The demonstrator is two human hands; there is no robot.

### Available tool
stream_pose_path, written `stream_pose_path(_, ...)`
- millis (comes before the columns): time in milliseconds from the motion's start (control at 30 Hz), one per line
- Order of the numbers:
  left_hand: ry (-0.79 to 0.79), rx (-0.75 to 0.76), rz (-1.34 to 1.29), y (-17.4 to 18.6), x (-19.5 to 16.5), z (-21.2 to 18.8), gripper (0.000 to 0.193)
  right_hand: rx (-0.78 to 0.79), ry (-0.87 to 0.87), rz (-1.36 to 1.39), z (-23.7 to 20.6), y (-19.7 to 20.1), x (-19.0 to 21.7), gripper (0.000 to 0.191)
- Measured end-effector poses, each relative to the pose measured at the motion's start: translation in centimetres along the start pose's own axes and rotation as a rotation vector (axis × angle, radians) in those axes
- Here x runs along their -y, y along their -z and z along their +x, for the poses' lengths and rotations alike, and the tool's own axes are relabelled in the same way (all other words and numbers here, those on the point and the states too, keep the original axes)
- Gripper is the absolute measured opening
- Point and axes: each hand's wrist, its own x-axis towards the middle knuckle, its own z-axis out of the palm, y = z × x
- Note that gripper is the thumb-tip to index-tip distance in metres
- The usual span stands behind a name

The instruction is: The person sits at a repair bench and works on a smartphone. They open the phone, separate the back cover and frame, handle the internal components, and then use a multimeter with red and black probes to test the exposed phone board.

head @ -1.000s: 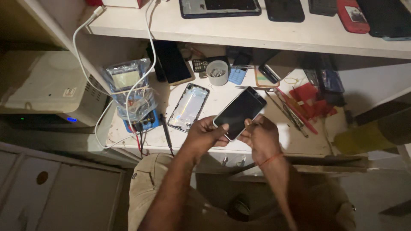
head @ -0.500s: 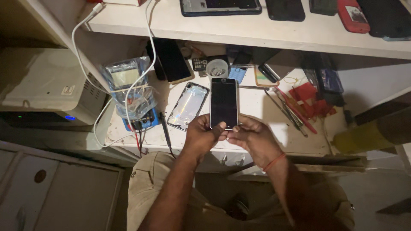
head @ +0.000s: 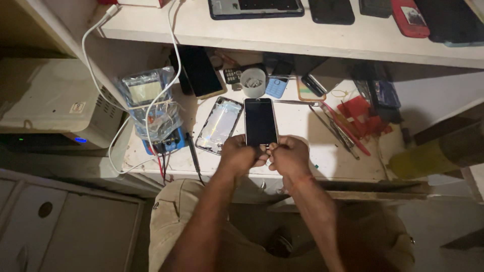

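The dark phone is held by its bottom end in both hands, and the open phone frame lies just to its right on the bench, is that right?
Not quite: in the head view the open phone frame lies left of the dark phone, not right.

Dim overall; light falls from above onto the white bench. Lower frame in deep shadow, possibly slightly soft.

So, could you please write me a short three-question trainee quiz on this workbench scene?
1. True or false: both hands grip the phone by its bottom end.
2. What lies just left of the phone? A) open phone frame B) red case C) white cup
3. Fill in: the meter sits wrapped in clear ____.

Key: 1 true, left hand and right hand; 2 A, the frame; 3 plastic.
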Motion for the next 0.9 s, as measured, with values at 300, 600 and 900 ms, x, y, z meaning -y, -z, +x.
stream_pose_path(300,-0.022,-0.207,0.026,-2.0,-0.8,0.2,0.016,-0.110,-0.160,0.032,0.5,-1.1,1.5,0.011)
stream_pose_path(600,-0.097,-0.311,0.299,-2.3,-1.0,-0.6,0.021,-0.146,-0.214,0.072,-0.4,-1.3,2.9,0.015)
stream_pose_path(900,-0.038,-0.175,-0.077,-2.0,0.6,0.7,0.020,-0.082,-0.194,0.050,-1.1,-0.6,2.7,0.010)
